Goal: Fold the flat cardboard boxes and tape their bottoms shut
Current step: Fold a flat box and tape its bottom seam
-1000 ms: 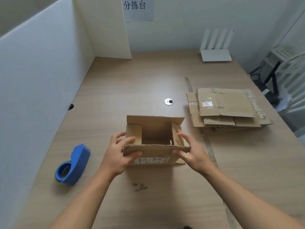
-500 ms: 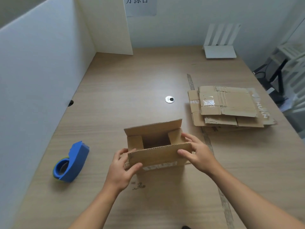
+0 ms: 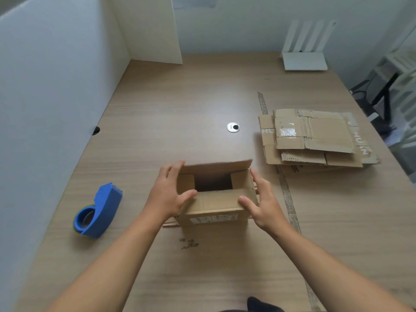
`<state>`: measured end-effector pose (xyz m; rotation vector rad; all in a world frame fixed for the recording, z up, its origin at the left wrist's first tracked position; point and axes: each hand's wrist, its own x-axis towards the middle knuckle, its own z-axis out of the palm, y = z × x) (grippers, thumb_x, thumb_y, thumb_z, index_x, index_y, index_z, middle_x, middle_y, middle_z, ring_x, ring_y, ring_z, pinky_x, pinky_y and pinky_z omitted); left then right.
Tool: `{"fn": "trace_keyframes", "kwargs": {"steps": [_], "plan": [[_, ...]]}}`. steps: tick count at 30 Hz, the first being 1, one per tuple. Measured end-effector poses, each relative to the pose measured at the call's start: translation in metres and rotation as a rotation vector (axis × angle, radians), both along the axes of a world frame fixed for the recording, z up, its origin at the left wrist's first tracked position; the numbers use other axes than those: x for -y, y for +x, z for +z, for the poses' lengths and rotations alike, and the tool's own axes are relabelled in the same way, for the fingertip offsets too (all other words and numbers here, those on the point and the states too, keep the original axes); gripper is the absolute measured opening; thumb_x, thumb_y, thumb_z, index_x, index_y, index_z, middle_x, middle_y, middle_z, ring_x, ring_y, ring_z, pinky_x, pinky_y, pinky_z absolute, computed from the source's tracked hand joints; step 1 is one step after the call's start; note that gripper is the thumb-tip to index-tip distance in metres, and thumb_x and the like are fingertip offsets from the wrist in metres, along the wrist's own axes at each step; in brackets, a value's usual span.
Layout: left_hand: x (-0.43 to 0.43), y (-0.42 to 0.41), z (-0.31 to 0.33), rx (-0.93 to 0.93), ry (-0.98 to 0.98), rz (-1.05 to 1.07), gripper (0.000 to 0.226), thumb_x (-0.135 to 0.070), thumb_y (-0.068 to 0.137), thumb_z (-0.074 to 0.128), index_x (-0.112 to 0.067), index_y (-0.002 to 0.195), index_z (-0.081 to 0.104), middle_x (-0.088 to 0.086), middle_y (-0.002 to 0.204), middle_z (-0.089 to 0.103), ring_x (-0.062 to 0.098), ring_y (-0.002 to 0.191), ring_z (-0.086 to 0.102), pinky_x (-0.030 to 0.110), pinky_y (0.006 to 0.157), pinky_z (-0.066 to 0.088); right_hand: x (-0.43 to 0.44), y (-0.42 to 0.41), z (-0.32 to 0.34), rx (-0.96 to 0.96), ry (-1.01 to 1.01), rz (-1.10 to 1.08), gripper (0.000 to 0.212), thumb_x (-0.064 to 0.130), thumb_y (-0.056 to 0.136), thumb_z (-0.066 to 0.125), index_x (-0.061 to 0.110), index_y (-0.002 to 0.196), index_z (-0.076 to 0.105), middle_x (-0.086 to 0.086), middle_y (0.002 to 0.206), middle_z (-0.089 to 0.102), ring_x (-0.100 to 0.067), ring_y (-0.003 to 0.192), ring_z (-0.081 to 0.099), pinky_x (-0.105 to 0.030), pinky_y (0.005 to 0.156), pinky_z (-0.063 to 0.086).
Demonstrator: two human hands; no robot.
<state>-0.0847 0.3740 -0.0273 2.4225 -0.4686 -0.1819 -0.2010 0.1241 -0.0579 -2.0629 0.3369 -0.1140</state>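
Your left hand (image 3: pixel 167 194) and right hand (image 3: pixel 262 202) flank the cardboard box (image 3: pixel 216 201), which stands on the wooden table (image 3: pixel 180 104) just below the middle of the frame. Both hands are flat, with straight fingers laid against the box's sides and each thumb pressing on the near flap. That flap is folded inward, the far one stands raised, and the middle gapes dark. The blue tape dispenser (image 3: pixel 99 210) lies at lower left. The stack of flat boxes (image 3: pixel 315 138) lies at right.
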Motion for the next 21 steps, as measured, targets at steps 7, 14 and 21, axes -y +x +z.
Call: {"fn": "trace_keyframes", "kwargs": {"steps": [7, 14, 21], "plan": [[-0.016, -0.017, -0.017, -0.011, 0.068, -0.066, 0.051, -0.048, 0.088, 0.068, -0.023, 0.132, 0.059, -0.007, 0.138, 0.037, 0.015, 0.126, 0.045, 0.033, 0.102, 0.043, -0.012, -0.001, -0.012, 0.015, -0.103, -0.102, 0.045, 0.019, 0.094, 0.066, 0.010, 0.135, 0.049, -0.003, 0.150, 0.027, -0.017, 0.134, 0.039, -0.022, 0.108, 0.028], [-0.014, -0.019, -0.027, 0.011, 0.000, -0.026, 0.052, -0.043, 0.087, 0.071, -0.017, 0.131, 0.062, -0.001, 0.142, 0.038, 0.014, 0.129, 0.045, 0.029, 0.105, 0.039, -0.032, 0.016, 0.006, 0.216, -0.598, 0.036, 0.051, 0.040, 0.093, 0.052, 0.015, 0.139, 0.051, -0.009, 0.152, 0.037, -0.030, 0.139, 0.031, -0.045, 0.112, 0.029], [-0.024, -0.015, -0.026, -0.021, -0.075, -0.056, 0.062, -0.061, 0.082, 0.057, -0.016, 0.123, 0.066, 0.000, 0.136, 0.044, 0.009, 0.123, 0.046, 0.024, 0.103, 0.038, -0.064, 0.036, -0.009, 0.017, -0.823, 0.250, 0.054, 0.059, 0.094, 0.035, 0.033, 0.137, 0.056, 0.002, 0.148, 0.050, -0.020, 0.140, 0.037, -0.042, 0.115, 0.017]]}}
